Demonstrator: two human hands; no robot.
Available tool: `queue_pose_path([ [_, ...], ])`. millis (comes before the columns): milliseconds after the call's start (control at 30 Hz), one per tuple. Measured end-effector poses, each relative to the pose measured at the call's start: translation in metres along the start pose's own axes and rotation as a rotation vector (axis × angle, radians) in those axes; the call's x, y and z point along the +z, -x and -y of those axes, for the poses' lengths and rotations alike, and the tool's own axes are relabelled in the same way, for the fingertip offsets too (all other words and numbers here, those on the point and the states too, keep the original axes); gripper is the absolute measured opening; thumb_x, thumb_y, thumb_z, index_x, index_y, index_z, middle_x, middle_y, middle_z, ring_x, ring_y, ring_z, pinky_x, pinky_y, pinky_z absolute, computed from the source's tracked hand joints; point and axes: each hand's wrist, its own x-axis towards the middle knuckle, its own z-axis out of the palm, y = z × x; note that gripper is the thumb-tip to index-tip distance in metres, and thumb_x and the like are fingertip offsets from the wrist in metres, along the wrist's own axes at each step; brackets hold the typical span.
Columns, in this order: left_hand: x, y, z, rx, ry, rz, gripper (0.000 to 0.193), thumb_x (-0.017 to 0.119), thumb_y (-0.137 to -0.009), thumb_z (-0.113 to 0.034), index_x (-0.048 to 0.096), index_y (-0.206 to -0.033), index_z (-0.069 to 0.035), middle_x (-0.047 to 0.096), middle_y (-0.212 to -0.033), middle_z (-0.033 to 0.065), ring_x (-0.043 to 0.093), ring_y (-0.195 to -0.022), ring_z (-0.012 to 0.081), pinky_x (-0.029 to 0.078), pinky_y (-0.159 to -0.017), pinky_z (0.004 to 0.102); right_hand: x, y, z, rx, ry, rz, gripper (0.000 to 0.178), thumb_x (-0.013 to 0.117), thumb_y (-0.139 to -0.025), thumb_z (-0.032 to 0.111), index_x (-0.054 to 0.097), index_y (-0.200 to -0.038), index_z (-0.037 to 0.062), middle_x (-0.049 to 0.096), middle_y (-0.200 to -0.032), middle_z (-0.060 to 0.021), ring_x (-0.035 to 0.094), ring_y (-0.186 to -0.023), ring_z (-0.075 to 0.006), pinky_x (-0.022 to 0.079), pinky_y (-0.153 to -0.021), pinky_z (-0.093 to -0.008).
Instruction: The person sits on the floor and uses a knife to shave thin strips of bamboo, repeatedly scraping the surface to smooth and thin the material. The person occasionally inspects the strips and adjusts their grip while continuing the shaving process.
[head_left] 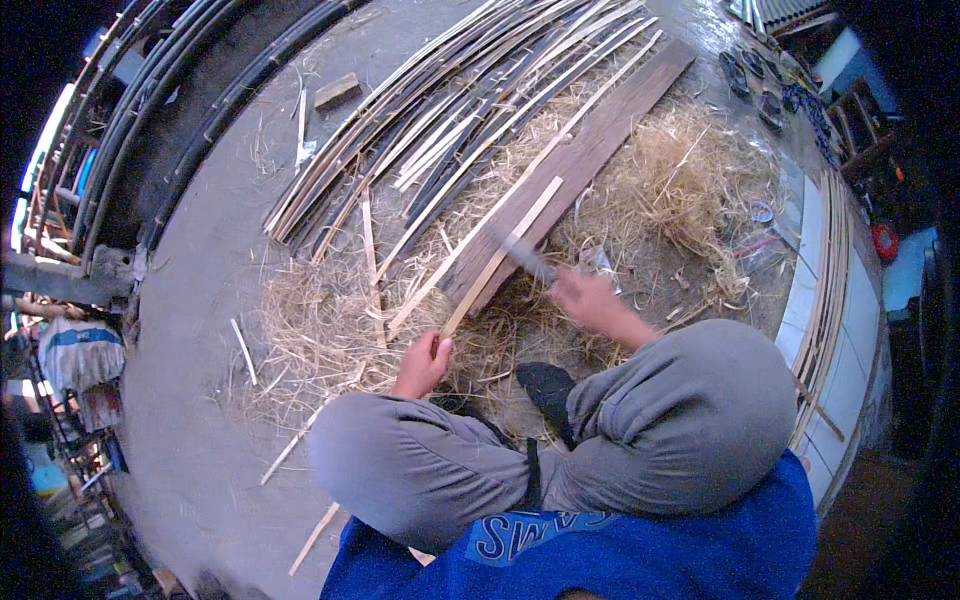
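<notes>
My left hand [422, 366] is closed around the near end of a pale bamboo strip [535, 210]. That strip lies slantwise along a dark wooden board [625, 122], which runs away to the far right. In my right hand [597, 306] is a knife [530, 260], its blade smeared by motion and lying across the strip. The fingers wrap the handle, hiding most of it. Just left of the board's edge a longer pale strip [520, 185] runs beside it. Curly bamboo shavings [325, 320] surround the board on both sides.
Many dark and pale bamboo strips [400, 130] lie in a bundle at the far left. A small wood block [337, 92] sits beyond them. More long strips [822, 290] rest on white tiles at the right. Sandals [735, 75] stand at the far right; bamboo poles [200, 130] at the left.
</notes>
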Motion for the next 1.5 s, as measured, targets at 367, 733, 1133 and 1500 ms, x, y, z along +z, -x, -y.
queue_pose_path([
  [367, -0.012, 0.013, -0.013, -0.1, -0.211, 0.084, 0.033, 0.036, -0.099, -0.033, 0.058, -0.099, -0.008, 0.062, -0.081, 0.026, 0.059, -0.078, 0.0464, 0.046, -0.069, 0.0544, -0.081, -0.059, -0.077, 0.174, 0.235, -0.333, 0.037, 0.052, -0.091, 0.041, 0.058, -0.116, 0.0137, 0.066, -0.082, -0.0191, 0.064, -0.077, -0.038, 0.051, -0.066, -0.0469],
  [733, -0.013, 0.016, 0.006, -0.006, 0.086, 0.158, 0.039, 0.039, -0.099, -0.032, 0.063, -0.091, -0.002, 0.06, -0.075, 0.0175, 0.059, -0.072, 0.0283, 0.046, -0.069, 0.0367, -0.036, -0.056, -0.023, 0.008, 0.216, -0.178, 0.034, 0.051, -0.091, 0.042, 0.055, -0.111, 0.0153, 0.064, -0.083, -0.0219, 0.063, -0.079, -0.0422, 0.051, -0.07, -0.0514],
  [1133, -0.023, 0.026, 0.026, -0.401, 0.498, 0.314, 0.041, 0.044, -0.098, -0.041, 0.063, -0.09, -0.006, 0.044, -0.051, -0.0043, 0.039, -0.042, 0.0069, 0.027, -0.04, 0.0251, -0.041, -0.056, -0.036, 0.073, 0.123, -0.187, 0.03, 0.053, -0.091, 0.036, 0.059, -0.109, 0.0126, 0.066, -0.087, -0.0172, 0.064, -0.081, -0.0372, 0.051, -0.069, -0.0468],
  [1500, -0.026, 0.011, 0.019, -0.306, 0.419, 0.224, 0.046, 0.044, -0.099, -0.037, 0.063, -0.075, -0.003, 0.046, -0.053, -0.0037, 0.038, -0.045, 0.0054, 0.03, -0.043, 0.0237, -0.006, -0.041, -0.007, -0.203, 0.161, -0.061, 0.039, 0.05, -0.091, 0.045, 0.055, -0.114, 0.0134, 0.066, -0.081, -0.0189, 0.064, -0.076, -0.0393, 0.051, -0.065, -0.0498],
])
